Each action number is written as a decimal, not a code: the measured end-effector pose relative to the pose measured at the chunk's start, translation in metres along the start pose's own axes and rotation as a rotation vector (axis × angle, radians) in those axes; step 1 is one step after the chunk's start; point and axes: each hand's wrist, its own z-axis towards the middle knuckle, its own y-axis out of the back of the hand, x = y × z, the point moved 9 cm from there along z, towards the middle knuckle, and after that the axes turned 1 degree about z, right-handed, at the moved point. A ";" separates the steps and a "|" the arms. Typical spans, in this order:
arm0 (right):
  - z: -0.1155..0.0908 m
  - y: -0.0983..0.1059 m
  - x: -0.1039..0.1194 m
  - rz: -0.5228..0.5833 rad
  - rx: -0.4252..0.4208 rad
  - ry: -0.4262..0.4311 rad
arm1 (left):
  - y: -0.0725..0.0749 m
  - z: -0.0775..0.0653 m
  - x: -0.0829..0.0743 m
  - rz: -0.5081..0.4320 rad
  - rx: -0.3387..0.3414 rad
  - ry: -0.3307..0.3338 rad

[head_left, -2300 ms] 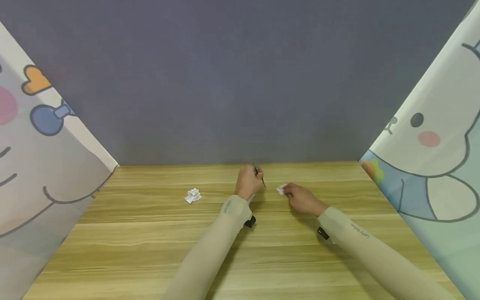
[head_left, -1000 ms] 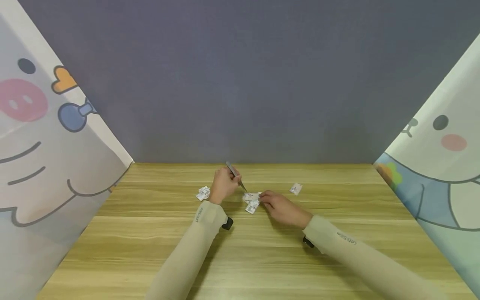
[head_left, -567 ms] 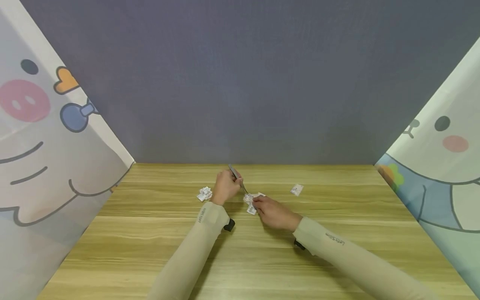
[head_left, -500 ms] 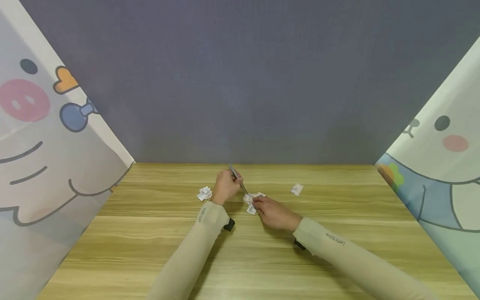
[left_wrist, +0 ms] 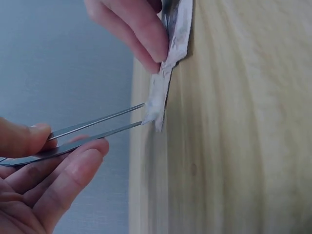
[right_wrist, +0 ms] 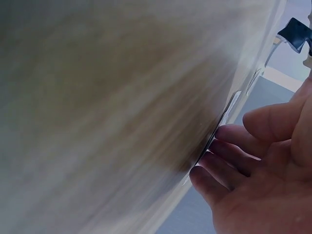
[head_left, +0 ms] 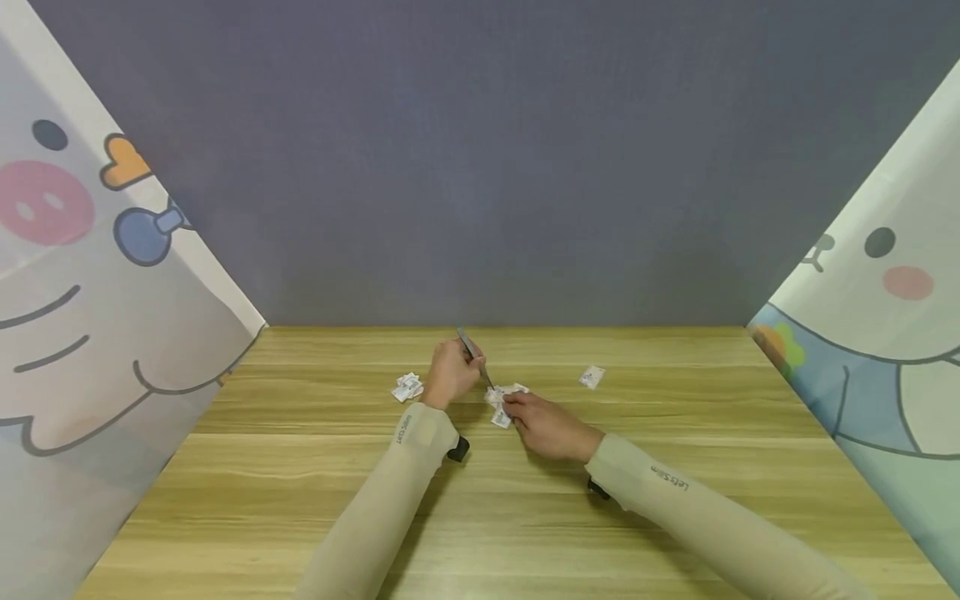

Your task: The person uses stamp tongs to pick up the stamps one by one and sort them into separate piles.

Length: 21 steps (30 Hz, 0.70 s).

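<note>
Nearest, we see the right hand (head_left: 551, 427), its loosely bent fingertips resting on overlapping white slips (head_left: 501, 417) on the table (head_left: 480, 517). Just beyond, we find the left hand (head_left: 451, 372) pinching tweezers (head_left: 466, 341), whose parted tips meet the slips' edge.

The tweezers (head_left: 467, 341) are grey, the packets (head_left: 406, 387) white with dark print, the worktop (head_left: 525, 525) yellow-brown with striped wood grain.

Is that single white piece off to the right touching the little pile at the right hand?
Apart. The head view shows bare tabletop between the single white piece and the little pile at the right hand.
</note>
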 end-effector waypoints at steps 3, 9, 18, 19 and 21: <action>0.000 0.000 -0.001 0.009 0.011 -0.014 | -0.002 -0.001 -0.001 -0.012 0.017 0.002; 0.000 0.001 -0.001 0.009 -0.006 -0.008 | -0.003 -0.001 -0.009 -0.032 0.038 -0.021; 0.001 0.000 -0.002 0.015 -0.006 -0.011 | -0.007 -0.003 -0.013 -0.031 0.045 -0.030; 0.001 0.000 -0.003 0.019 -0.006 -0.012 | -0.007 -0.003 -0.013 -0.032 0.044 -0.028; 0.001 0.000 -0.003 0.030 -0.008 -0.012 | -0.006 -0.004 -0.012 -0.034 0.042 -0.019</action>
